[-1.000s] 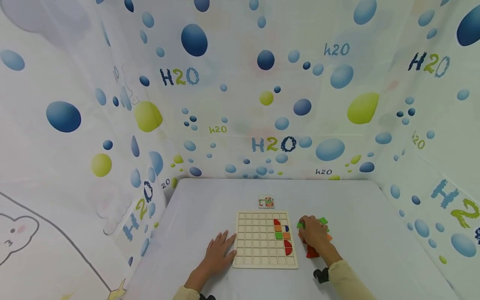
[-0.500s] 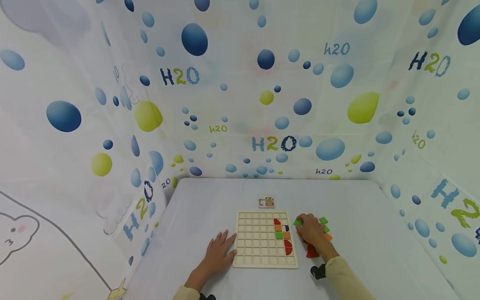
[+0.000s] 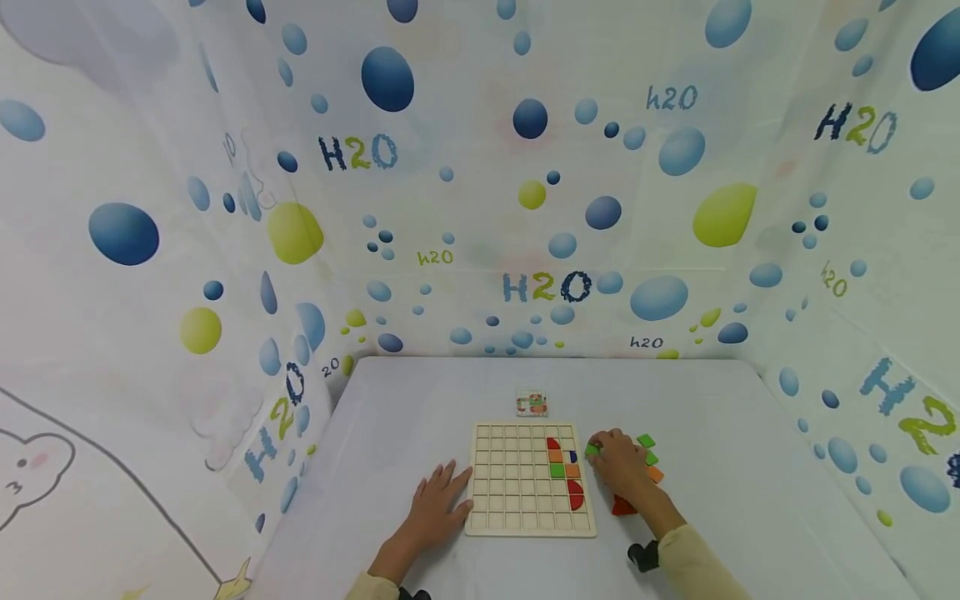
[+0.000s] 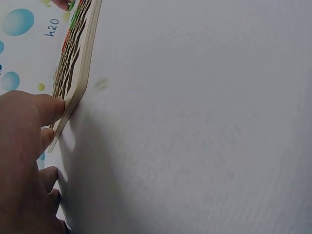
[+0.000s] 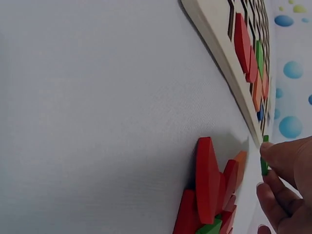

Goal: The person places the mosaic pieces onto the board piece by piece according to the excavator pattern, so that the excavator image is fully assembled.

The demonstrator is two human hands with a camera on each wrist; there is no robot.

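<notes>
A pale wooden grid board (image 3: 510,492) lies on the table with red, orange, green and blue-white pieces in its right-hand columns. My left hand (image 3: 437,510) rests at the board's left edge, fingers spread; in the left wrist view its thumb (image 4: 51,108) touches the rim. Just right of the board, my right hand (image 3: 624,467) pinches a green piece (image 5: 264,156) between thumb and fingertip. Beneath and beside that hand lies a pile of loose pieces, with red ones (image 5: 207,180) nearest in the right wrist view and green ones (image 3: 647,440) behind the hand.
A small printed picture card (image 3: 532,403) lies behind the board. The white table (image 3: 405,400) ends at a patterned sheet hanging at the back and both sides. A black object (image 3: 643,556) is at the right wrist.
My right hand has shifted slightly left towards the board, carrying the green piece close to its right edge. The left hand keeps its place.
</notes>
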